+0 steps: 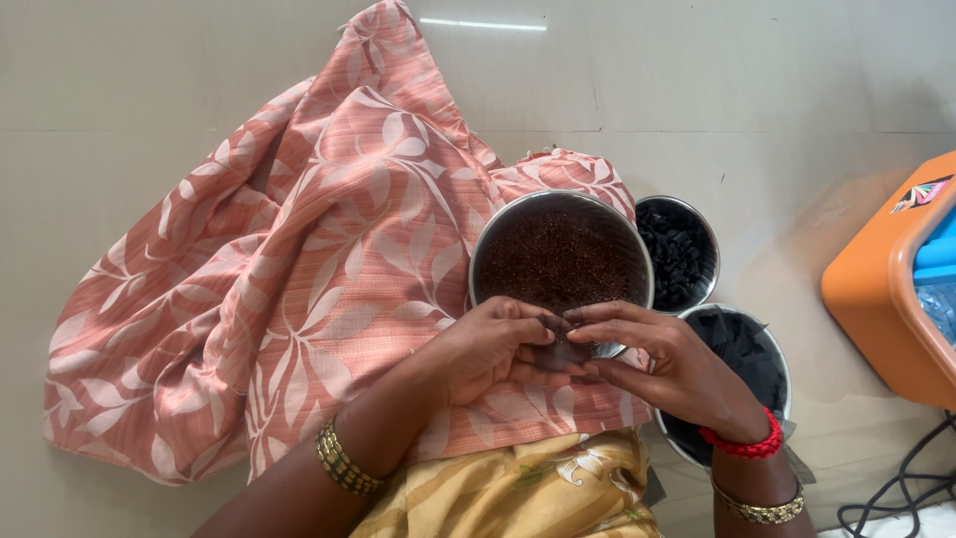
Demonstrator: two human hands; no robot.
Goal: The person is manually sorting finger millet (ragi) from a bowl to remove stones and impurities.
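Hands (558,349) around dark piece (566,351)

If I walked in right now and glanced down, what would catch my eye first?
Probably the two hands meeting at the near rim of a round steel bowl of fine dark brown grains: the left hand and right hand pinch a small dark piece between their fingertips. The bowl rests on a large pink leaf-patterned cloth spread over the pale floor. To its right sit two more steel bowls of black pieces, and an orange box at the far right edge.
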